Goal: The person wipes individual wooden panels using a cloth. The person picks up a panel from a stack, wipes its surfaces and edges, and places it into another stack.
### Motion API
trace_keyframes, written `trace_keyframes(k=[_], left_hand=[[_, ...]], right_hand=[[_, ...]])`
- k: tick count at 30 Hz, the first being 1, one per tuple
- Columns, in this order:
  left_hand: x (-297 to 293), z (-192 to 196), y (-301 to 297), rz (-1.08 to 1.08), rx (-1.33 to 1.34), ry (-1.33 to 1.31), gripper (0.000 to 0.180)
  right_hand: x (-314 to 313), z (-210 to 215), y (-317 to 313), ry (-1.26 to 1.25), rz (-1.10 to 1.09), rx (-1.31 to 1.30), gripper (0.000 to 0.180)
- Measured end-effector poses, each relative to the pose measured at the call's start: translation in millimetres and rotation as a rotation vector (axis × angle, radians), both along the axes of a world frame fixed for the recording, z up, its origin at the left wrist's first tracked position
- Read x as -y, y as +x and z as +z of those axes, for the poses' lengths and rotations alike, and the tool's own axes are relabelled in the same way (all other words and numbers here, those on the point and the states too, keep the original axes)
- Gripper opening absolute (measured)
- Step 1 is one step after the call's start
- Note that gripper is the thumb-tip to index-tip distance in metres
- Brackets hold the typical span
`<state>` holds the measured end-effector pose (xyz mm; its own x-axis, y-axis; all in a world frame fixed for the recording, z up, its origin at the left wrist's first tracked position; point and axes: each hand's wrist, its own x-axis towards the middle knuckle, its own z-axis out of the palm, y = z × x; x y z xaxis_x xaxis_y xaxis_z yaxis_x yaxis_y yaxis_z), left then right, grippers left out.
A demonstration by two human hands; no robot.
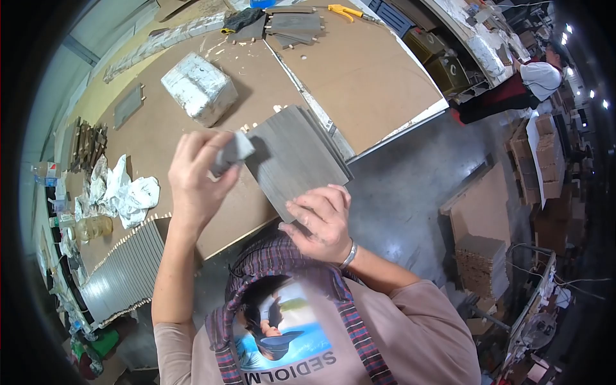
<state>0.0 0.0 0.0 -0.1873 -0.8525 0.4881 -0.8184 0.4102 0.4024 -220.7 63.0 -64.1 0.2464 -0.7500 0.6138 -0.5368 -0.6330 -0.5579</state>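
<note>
My left hand (202, 168) is closed round a small grey block (235, 151) that looks like a sanding sponge. It hovers at the left edge of a dark grey wood-grain board (292, 157); whether the two touch I cannot tell. My right hand (321, 221) grips the board's near edge, fingers on top and thumb at the side. Wooden dowels stick out of the far left side. Beneath this board, along its right side, edges of other grey boards show.
A taped, whitish block (200, 88) stands on the brown worktable (224, 224). Grey slats (125, 273) stand in a row at the left, near white rags (131, 192). At the back lie a yellow air gun (345, 11) and stacked boards (295, 24). Another person (539, 80) works at the far right.
</note>
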Motion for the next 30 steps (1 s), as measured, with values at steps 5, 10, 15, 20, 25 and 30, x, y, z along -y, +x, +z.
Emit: trace_keyframes(k=[5,10,15,20,25,30], left_hand=[[10.2,8.8,-20.9,-0.066,0.142,0.033,0.042],[11.0,13.2,-23.5,-0.045,0.207,0.037,0.043],[12.0,14.4,-4.6,0.043,-0.003,-0.104,0.039],[-27.7,16.0,37.0,0.171,-0.309,0.139,0.037],[-84.0,8.0,81.6,0.243,-0.622,0.233,0.039],[-142.4,4.3,138.2,0.259,-0.734,0.220,0.041]], right_hand=[[3.0,2.9,-2.4,0.010,0.007,0.013,0.038],[2.2,0.8,-3.6,0.006,-0.002,0.027,0.037],[0.9,4.1,-2.9,0.012,-0.001,0.057,0.035],[-13.2,8.7,8.7,-0.137,0.195,0.231,0.027],[-20.8,3.4,59.2,0.106,0.495,0.255,0.017],[-40.0,-22.0,138.8,0.437,0.500,0.189,0.022]])
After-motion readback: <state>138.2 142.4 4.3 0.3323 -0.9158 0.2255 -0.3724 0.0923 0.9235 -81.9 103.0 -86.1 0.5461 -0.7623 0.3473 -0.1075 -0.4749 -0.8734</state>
